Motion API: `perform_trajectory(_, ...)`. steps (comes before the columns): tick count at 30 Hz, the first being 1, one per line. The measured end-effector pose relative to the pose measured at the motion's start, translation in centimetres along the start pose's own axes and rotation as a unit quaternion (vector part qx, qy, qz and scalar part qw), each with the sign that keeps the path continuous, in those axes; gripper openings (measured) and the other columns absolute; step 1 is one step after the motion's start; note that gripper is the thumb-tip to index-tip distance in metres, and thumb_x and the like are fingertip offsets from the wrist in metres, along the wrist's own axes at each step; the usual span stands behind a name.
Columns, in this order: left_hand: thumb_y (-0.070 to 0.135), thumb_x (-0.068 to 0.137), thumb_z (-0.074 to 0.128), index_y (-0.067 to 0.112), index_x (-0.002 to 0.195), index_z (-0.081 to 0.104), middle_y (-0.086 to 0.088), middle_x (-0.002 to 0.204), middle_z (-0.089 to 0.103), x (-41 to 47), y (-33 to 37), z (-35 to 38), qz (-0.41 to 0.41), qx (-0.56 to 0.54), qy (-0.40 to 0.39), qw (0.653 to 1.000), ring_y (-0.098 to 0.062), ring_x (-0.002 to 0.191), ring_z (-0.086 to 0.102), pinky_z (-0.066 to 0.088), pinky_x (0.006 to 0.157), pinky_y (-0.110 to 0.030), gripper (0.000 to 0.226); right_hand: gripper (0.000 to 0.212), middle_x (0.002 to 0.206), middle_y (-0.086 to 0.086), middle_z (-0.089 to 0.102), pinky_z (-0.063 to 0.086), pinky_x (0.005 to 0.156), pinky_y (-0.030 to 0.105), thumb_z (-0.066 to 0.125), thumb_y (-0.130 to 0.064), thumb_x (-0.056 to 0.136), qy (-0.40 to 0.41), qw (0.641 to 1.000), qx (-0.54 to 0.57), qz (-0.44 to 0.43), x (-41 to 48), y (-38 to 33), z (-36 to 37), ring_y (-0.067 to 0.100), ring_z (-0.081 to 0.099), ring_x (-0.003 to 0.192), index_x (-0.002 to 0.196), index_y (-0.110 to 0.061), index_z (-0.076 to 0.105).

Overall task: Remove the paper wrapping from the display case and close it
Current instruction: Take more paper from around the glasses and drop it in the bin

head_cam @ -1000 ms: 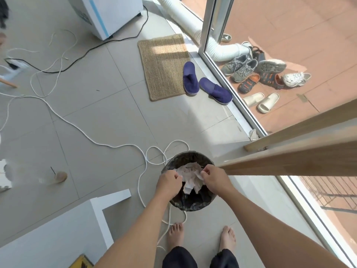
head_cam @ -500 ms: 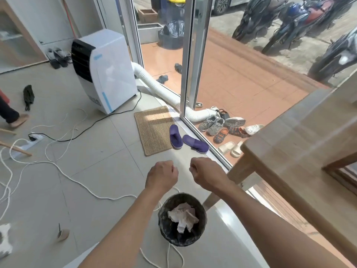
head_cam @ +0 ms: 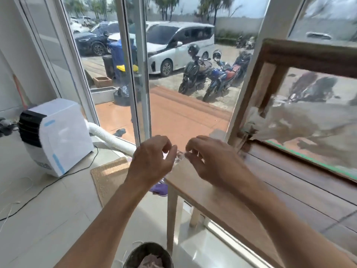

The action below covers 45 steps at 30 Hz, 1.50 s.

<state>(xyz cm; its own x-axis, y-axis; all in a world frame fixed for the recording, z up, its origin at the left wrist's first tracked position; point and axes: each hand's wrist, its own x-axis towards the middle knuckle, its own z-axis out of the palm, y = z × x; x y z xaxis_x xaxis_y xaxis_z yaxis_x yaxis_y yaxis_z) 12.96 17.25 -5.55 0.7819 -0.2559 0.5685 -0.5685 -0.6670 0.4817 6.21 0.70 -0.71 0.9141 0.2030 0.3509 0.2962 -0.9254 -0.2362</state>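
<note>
Left hand (head_cam: 152, 159) and right hand (head_cam: 210, 161), fingers curled, apparently pinching a small clear scrap (head_cam: 180, 156) between them, above the worktop (head_cam: 222, 202) corner; display case (head_cam: 301, 117) just right, paper wrapping (head_cam: 286, 120) clinging.

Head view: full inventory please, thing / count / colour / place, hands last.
Display case: 1, dark wood frame with glass, on the table at right.
Paper wrapping: 1 blurred mass, whitish-grey, at the case.
Table: 1, light wood, right.
Bin: 1, dark, crumpled paper inside, bottom centre.
Portable air conditioner: 1, white, left floor.
Doormat: 1, tan, by the door.
Motorbikes: several, outside.
Left hand: empty, fingers curled.
Right hand: empty, fingers curled.
</note>
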Motion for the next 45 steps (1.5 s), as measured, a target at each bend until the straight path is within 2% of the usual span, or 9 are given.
perform_trajectory(8,0.026,0.086,0.059,0.015,0.078,0.061,0.005,0.072,0.058,3.0,12.2,3.0,0.169,-0.128,-0.024,0.977,-0.015,0.065,0.056,0.049,0.062,-0.037,0.014,0.011,0.081,-0.010,0.056,0.048,0.070,0.038,0.051,-0.029,0.092,0.097,0.986,-0.045,0.131,-5.6,6.9,-9.1,0.016,0.055,0.078,0.083,-0.026,0.056)
perform_trajectory(14,0.028,0.087,0.061,0.020,0.115,0.058,0.000,0.109,0.060,5.8,17.5,6.6,0.188,-0.132,-0.094,0.969,-0.018,0.097,0.059,0.053,0.085,-0.042,0.029,0.025,0.126,-0.001,0.051,0.042,0.100,0.040,0.054,-0.022,0.092,0.122,0.940,-0.099,0.304,-7.9,11.2,-12.7,0.023,0.048,0.120,0.117,-0.025,0.058)
perform_trajectory(19,0.034,0.087,0.061,0.024,0.139,0.037,-0.005,0.141,0.041,8.1,20.6,9.5,0.208,-0.039,-0.159,0.964,-0.023,0.126,0.042,0.047,0.098,-0.043,0.058,0.066,0.150,0.004,0.032,0.045,0.099,0.047,0.059,0.003,0.077,0.070,0.915,-0.134,0.374,-8.0,13.8,-13.8,0.033,0.034,0.132,0.137,-0.021,0.044)
perform_trajectory(22,0.036,0.085,0.063,0.024,0.145,0.032,-0.008,0.148,0.034,9.2,21.4,11.1,0.216,-0.013,-0.174,0.961,-0.030,0.130,0.037,0.045,0.101,-0.049,0.069,0.066,0.155,0.001,0.027,0.044,0.100,0.049,0.054,0.000,0.081,0.031,0.908,-0.163,0.384,-7.7,15.2,-13.7,0.034,0.031,0.135,0.141,-0.022,0.038)
perform_trajectory(25,0.040,0.087,0.058,0.022,0.144,0.038,-0.009,0.143,0.044,9.9,21.2,12.4,0.210,-0.008,-0.207,0.955,-0.030,0.127,0.042,0.044,0.101,-0.051,0.063,0.060,0.143,0.005,0.048,0.044,0.099,0.047,0.049,-0.003,0.085,-0.010,0.904,-0.169,0.391,-7.5,15.7,-13.3,0.033,0.044,0.127,0.141,-0.020,0.038)
perform_trajectory(30,0.032,0.093,0.056,0.011,0.104,0.071,-0.006,0.099,0.064,10.1,20.7,12.6,0.227,-0.034,-0.216,0.949,-0.017,0.090,0.054,0.050,0.080,-0.033,0.028,0.043,0.121,0.013,0.065,0.049,0.091,0.041,0.050,-0.002,0.083,-0.005,0.905,-0.170,0.390,-7.6,15.8,-13.5,0.033,0.059,0.113,0.125,-0.013,0.052)
perform_trajectory(35,0.013,0.091,0.061,0.010,0.101,0.062,-0.012,0.105,0.067,10.2,20.8,11.8,0.197,-0.055,-0.207,0.957,-0.022,0.090,0.061,0.043,0.070,-0.029,0.011,0.026,0.119,0.013,0.053,0.046,0.094,0.042,0.058,-0.008,0.084,0.001,0.890,-0.186,0.417,-7.2,15.8,-13.7,0.032,0.048,0.115,0.107,-0.011,0.070)
perform_trajectory(40,0.012,0.090,0.062,0.007,0.126,0.054,-0.015,0.117,0.066,10.2,20.8,11.4,0.177,-0.054,-0.227,0.956,-0.032,0.100,0.065,0.053,0.078,-0.035,0.037,0.017,0.103,0.010,0.066,0.054,0.082,0.037,0.054,-0.008,0.082,-0.004,0.910,-0.140,0.390,-7.1,16.1,-13.4,0.029,0.061,0.093,0.093,-0.010,0.067)
perform_trajectory(45,0.007,0.090,0.059,-0.001,0.096,0.069,-0.016,0.097,0.070,10.1,20.5,11.3,0.157,-0.045,-0.225,0.960,-0.024,0.079,0.061,0.043,0.064,-0.027,0.014,0.025,0.113,0.015,0.065,0.050,0.081,0.037,0.048,-0.019,0.090,-0.020,0.919,-0.092,0.383,-7.2,15.5,-13.8,0.032,0.060,0.098,0.112,-0.012,0.056)
